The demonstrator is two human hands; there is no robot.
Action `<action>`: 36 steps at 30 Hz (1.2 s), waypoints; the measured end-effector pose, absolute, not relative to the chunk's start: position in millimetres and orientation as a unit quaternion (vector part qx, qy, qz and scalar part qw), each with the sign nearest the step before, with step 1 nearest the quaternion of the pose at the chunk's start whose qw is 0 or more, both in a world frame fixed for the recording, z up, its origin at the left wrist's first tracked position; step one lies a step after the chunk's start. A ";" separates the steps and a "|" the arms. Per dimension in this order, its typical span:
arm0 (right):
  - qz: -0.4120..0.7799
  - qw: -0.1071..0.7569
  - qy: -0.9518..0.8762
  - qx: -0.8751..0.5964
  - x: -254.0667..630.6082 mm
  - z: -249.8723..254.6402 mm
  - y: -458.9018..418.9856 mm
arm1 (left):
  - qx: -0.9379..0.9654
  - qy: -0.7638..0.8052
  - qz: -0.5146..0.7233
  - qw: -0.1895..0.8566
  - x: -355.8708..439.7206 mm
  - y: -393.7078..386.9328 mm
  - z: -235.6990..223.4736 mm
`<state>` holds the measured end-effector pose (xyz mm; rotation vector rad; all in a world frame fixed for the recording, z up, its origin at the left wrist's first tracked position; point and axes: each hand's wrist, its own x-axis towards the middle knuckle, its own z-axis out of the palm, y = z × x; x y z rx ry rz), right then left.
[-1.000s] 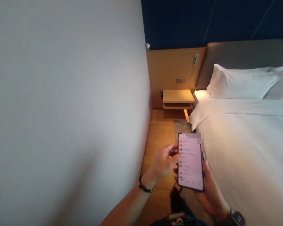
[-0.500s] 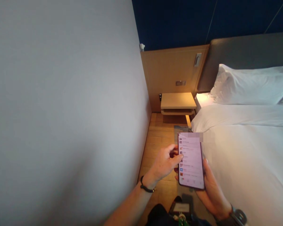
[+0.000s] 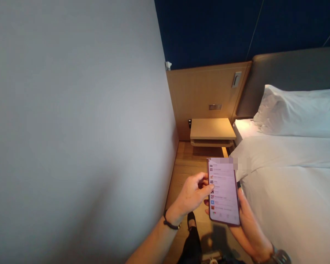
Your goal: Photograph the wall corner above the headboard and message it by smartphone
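Head view: right hand (image 3: 246, 223) fingers grip the phone (image 3: 223, 192), left hand (image 3: 192, 194) fingers curled touching it, bed (image 3: 291, 190) beside.

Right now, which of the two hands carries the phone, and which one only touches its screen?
The right hand carries the phone from beneath; it wears a watch. The left hand, with a black band, only touches the screen edge.
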<state>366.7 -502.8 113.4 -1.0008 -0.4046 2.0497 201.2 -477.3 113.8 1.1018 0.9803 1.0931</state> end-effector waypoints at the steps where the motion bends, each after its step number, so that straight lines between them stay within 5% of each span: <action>1: 0.809 0.403 -0.161 -0.396 359.0 113.1 -489.8 | 0.478 0.424 0.472 0.607 194.2 -464.8 113.0; 18: 0.820 0.407 -0.136 -0.378 256.7 97.7 -336.9 | 0.483 0.414 0.457 0.622 90.1 -318.0 102.7; 36: 0.834 0.374 -0.171 -0.368 229.5 99.7 -283.7 | 0.538 0.366 0.440 0.619 48.4 -291.1 107.2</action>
